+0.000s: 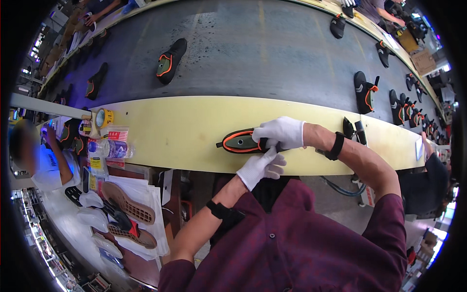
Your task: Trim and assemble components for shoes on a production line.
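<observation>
A black shoe (241,141) with an orange-edged collar and a green insole lies on its sole on the yellow bench ledge, its pull tab pointing left. Over the shoe's right end bends my white-gloved right hand (282,132), fingers curled down onto it and hiding that part. My left hand (262,168), also gloved, comes from below beside the same end. Its fingers are spread, and the uppermost one reaches the edge of the shoe under my right hand. Whether it presses on the shoe is hidden.
Several black shoes, one of them (171,62) ahead, ride on the grey conveyor belt (272,53). A tape roll (104,118) and a plastic bottle (114,148) stand on the left ledge. Shoe soles (129,203) lie lower left. A black-handled tool (360,131) rests right. Co-workers sit on both sides.
</observation>
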A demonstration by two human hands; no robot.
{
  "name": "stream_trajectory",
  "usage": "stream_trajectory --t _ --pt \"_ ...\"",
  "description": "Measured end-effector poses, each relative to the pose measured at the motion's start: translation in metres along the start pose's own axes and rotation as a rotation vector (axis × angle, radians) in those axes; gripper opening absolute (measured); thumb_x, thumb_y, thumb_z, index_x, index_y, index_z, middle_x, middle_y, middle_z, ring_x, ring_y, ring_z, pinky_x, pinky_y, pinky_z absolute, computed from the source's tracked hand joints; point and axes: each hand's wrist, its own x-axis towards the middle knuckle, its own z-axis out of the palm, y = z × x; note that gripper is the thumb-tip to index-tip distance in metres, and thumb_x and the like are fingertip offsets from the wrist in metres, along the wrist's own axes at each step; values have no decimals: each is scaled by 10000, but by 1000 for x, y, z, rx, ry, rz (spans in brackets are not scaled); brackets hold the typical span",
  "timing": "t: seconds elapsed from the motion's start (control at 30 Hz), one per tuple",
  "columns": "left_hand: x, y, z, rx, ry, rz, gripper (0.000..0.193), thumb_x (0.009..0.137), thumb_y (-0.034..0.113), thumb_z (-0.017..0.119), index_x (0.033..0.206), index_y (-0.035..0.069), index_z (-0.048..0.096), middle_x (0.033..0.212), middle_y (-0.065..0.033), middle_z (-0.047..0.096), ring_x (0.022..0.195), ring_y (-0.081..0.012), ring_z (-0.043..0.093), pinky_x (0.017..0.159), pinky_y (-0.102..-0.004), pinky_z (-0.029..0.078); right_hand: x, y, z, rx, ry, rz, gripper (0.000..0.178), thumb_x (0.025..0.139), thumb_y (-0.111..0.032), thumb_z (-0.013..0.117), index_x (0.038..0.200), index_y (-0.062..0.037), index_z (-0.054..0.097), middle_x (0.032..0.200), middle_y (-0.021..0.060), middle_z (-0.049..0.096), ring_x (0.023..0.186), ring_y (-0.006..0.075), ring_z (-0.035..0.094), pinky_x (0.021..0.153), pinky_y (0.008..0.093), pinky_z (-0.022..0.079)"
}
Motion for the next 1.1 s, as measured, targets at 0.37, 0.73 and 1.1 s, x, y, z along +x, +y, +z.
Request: stream_trajectory --t 0.37,0.73,1.1 --pt "9 16 -32 1827 -213 326 358 1085 311 567 1079 73 833 851 -203 765 779 -418 751 710 -540 593 12 14 0 92 -28 86 246 905 -124 797 1123 -126 684 925 123 746 856 354 746 757 448 577" --pt "5 42 -22 1799 -401 130 439 1106 296 557 924 -23 798 884 -268 759 836 -458 745 796 -550 583 8 7 -3 63 -18 118 246 912 -124 808 1119 -117 674 913 122 761 840 351 758 737 449 582" --pt "9 45 -21 1802 -419 103 428 1114 284 554 947 -21 804 922 -262 768 884 -442 754 835 -531 585 -2 -1 14 -315 70 -84 205 962 -105 704 1117 -44 585 949 154 685 827 385 756 717 472 614"
